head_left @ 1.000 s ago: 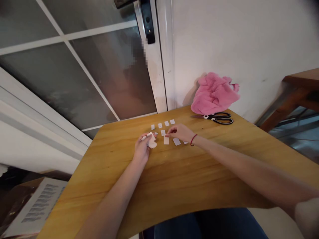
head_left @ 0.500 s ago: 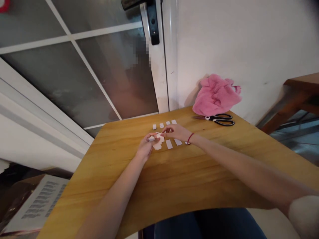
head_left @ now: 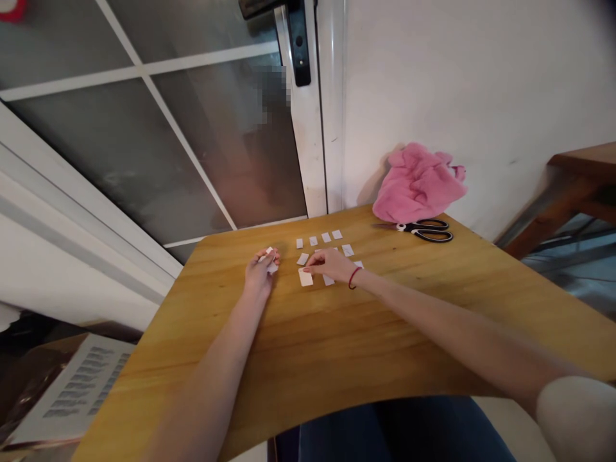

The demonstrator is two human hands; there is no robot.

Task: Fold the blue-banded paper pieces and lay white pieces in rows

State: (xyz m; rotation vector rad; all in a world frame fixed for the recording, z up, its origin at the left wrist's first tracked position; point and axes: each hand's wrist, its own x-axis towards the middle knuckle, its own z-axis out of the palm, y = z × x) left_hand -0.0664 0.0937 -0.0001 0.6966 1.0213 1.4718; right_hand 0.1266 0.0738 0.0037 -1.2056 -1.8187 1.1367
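Several small white paper cards (head_left: 347, 250) lie in rows on the wooden table (head_left: 289, 359). My left hand (head_left: 260, 268), to the left of the rows, is closed on a small stack of white paper cards (head_left: 271, 264). My right hand (head_left: 332, 264), with a red cord at the wrist, pinches the corner of one white paper card (head_left: 305, 277) at the near left end of the rows. I cannot tell whether that card rests fully on the table. Some cards are partly hidden under my right hand.
Black-handled scissors (head_left: 426, 230) lie at the table's back right, beside a crumpled pink cloth (head_left: 418, 183) against the wall. A frosted-glass door (head_left: 231, 141) stands behind the table. Printed paper (head_left: 72, 391) lies on a box at lower left.
My hands have moved apart. My left hand went left with the stack, and my right hand brought one card down to the near left of the rows.
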